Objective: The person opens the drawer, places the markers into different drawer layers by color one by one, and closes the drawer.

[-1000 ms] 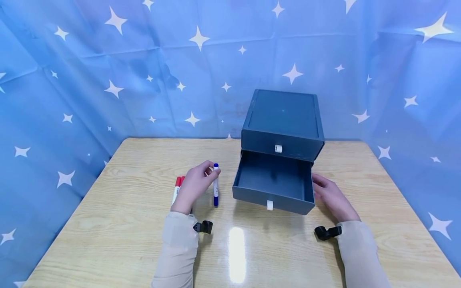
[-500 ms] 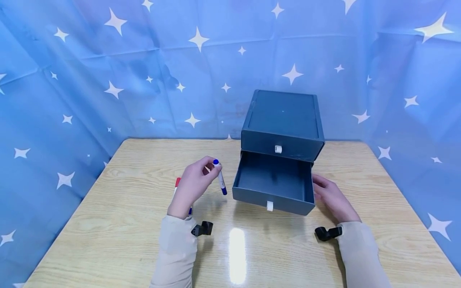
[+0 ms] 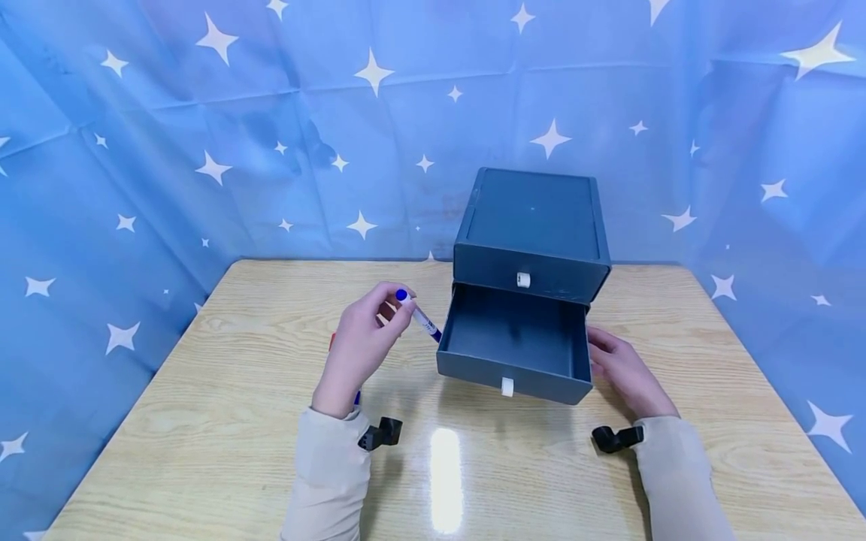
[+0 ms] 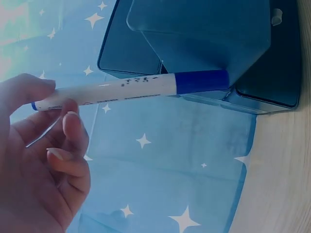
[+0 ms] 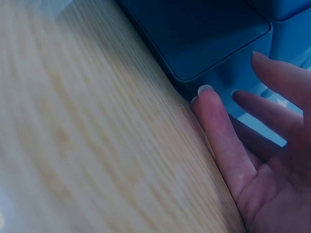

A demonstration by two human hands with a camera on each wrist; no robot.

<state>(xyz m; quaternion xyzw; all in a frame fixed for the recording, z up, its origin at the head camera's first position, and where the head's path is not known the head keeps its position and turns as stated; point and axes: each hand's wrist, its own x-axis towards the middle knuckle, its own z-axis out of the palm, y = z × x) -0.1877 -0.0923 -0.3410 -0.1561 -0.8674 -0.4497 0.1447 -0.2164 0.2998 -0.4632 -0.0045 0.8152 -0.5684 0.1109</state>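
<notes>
My left hand (image 3: 360,347) pinches a white marker (image 3: 425,321) with blue ends near its upper end, between thumb and fingers. The marker slants down to the right, its lower blue end at the left wall of the pulled-out lower drawer (image 3: 473,368); whether they touch I cannot tell. In the left wrist view the marker (image 4: 131,89) lies across in front of the dark blue drawer unit (image 4: 204,34). At the drawer's right side is my right hand (image 3: 628,376), holding nothing. Its fingers (image 5: 221,131) extend beside the unit, low by the table.
The upper drawer (image 3: 487,263) of the unit is closed. Behind my left hand, a red marker cap (image 3: 332,342) and a blue end (image 3: 357,397) peek out, mostly covered. A starry blue curtain (image 3: 304,113) hangs behind the wooden table (image 3: 223,421).
My left hand has raised the blue-ended marker and tilted it, its lower end swinging right and up to the drawer's left wall. My right hand has stayed in place.
</notes>
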